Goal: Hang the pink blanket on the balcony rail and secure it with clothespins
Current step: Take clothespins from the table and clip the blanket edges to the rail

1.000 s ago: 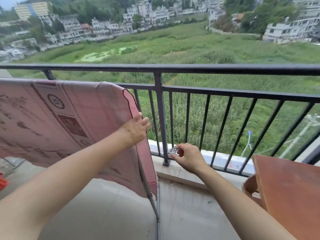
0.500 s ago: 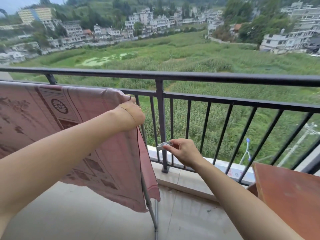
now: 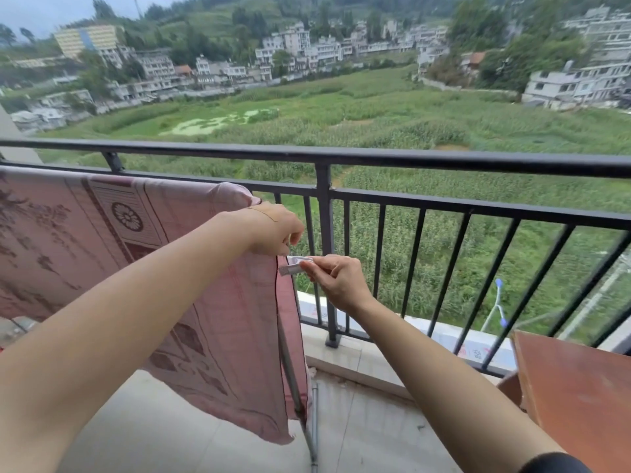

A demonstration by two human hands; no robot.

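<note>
The pink patterned blanket [image 3: 102,240] hangs draped over a bar at the left, in front of the black balcony rail [image 3: 444,158]. Its right edge falls down past a metal rack leg. My left hand [image 3: 273,230] pinches the blanket's upper right corner. My right hand [image 3: 336,274] holds a pale clothespin [image 3: 295,264] by its tail, with the pin's jaws touching the blanket's edge just below my left hand.
A reddish-brown wooden table [image 3: 577,397] stands at the lower right. The metal leg of a drying rack [image 3: 300,411] slants down to the tiled floor [image 3: 191,435]. Beyond the railing lie green fields and buildings.
My right hand rose from near the rail's base and carried the clothespin left to the blanket's edge. My left hand shifted up to the blanket's top corner.
</note>
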